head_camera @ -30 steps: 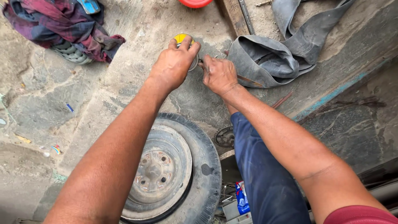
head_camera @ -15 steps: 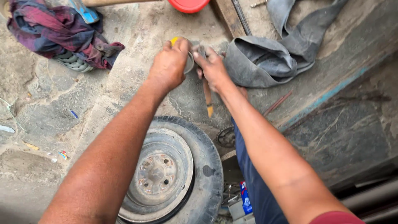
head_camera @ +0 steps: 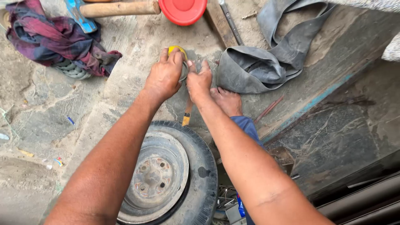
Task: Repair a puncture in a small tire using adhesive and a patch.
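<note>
My left hand (head_camera: 164, 77) is clamped over the small yellow-lidded tin (head_camera: 178, 54) on the concrete floor (head_camera: 125, 91); my right hand (head_camera: 199, 81) touches its right side, fingers curled, beside the grey inner tube (head_camera: 258, 68).

This is a rough open-air tyre repair spot on bare concrete ground: a small wheel with its worn tyre (head_camera: 166, 179) lies below the hands, a limp grey inner tube (head_camera: 266, 62) lies to their right, and a wooden-handled hammer (head_camera: 112, 8) and dirty rags (head_camera: 54, 41) sit to their upper left.
</note>
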